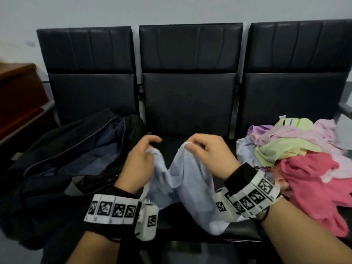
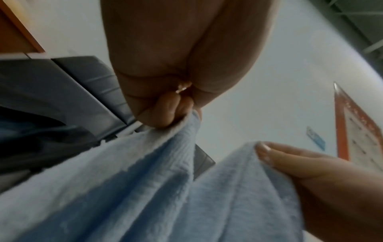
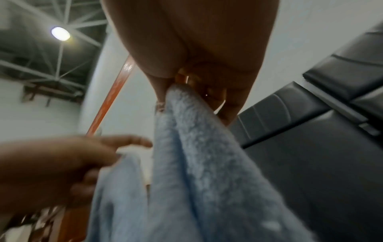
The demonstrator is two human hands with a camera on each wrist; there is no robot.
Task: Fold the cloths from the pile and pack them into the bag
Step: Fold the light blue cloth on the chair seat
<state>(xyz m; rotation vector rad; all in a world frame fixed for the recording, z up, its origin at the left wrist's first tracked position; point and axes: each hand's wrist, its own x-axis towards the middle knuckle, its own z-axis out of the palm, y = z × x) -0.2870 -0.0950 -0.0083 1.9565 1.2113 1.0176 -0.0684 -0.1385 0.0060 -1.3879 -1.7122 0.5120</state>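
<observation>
I have the pale blue terry cloth (image 1: 182, 180) up in front of me over the middle black padded seat (image 1: 190, 103), one top corner in each hand. My left hand (image 1: 140, 161) pinches its corner between thumb and curled fingers (image 2: 165, 113); my right hand (image 1: 207, 151) does the same, with the corner bunched at the fingertips (image 3: 225, 111). Neither hand is spread; both are closed narrowly on fabric.

I judge this cloth light, soft and limp. It has no stiffness of its own, so it sags in a deep dip between my hands and its lower part drapes down onto the front of the seat. The looped pile looks grippy rather than slick, so a fingertip pinch should hold, and nothing about it is fragile. The hemmed corners are the places to hold: taking it mid-edge would let the corners flop and spoil the fold.

Its top edge runs left to right between my hands, though slack, and the body hangs downward and toward me. I cannot tell from this bunching which side is the longer one.

The open dark duffel bag (image 1: 76, 155) lies on the seat to my left, just beside my left hand. The heap of pink, green and lilac cloths (image 1: 297, 149) sits on the seat to my right.
</observation>
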